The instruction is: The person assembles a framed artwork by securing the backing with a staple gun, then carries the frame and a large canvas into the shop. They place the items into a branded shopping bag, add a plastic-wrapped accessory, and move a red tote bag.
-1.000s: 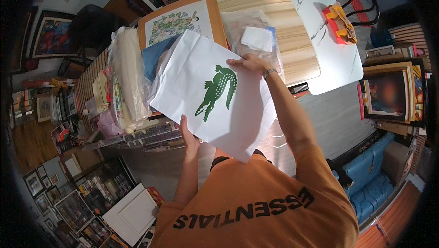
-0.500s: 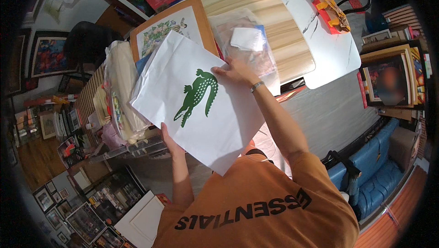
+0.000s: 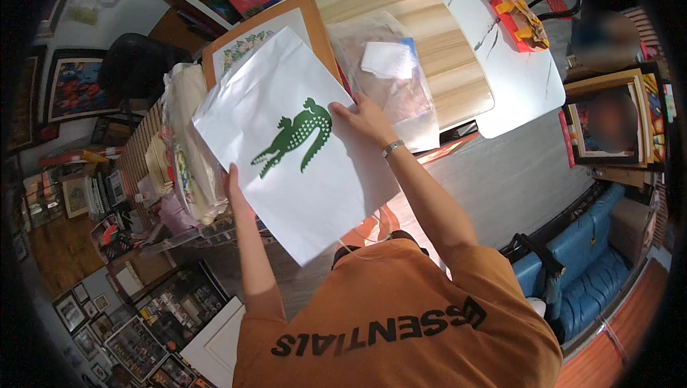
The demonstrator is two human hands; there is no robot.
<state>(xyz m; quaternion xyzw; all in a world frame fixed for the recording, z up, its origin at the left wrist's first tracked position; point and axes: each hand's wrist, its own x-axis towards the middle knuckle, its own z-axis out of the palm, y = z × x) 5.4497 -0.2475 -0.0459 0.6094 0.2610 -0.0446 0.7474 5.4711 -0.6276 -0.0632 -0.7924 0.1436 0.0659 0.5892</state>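
A large white paper bag (image 3: 325, 202) with a green crocodile print is held up in front of me, tilted, its folded end toward the far left. My left hand (image 3: 232, 189) grips its left edge, with most of the fingers hidden behind it. At the opposite edge, my right hand (image 3: 363, 117) pinches the bag, thumb on the printed face. Beneath the bag's far end lies a floral picture in an orange-brown frame (image 3: 311, 19), partly covered.
Clear plastic sleeves (image 3: 358, 41) and a folded white paper (image 3: 387, 60) lie on the wood-patterned tabletop (image 3: 454, 51). A red-and-yellow bag (image 3: 519, 21) stands on the white marbled table (image 3: 526, 94). Plastic-wrapped rolls (image 3: 189, 123) are at left; a blue padded seat (image 3: 594, 273) stands at right.
The paper bag has shifted left and turned somewhat, with its far end now covering more of the floral picture. My left hand moved left and farther away with it; both hands kept their hold.
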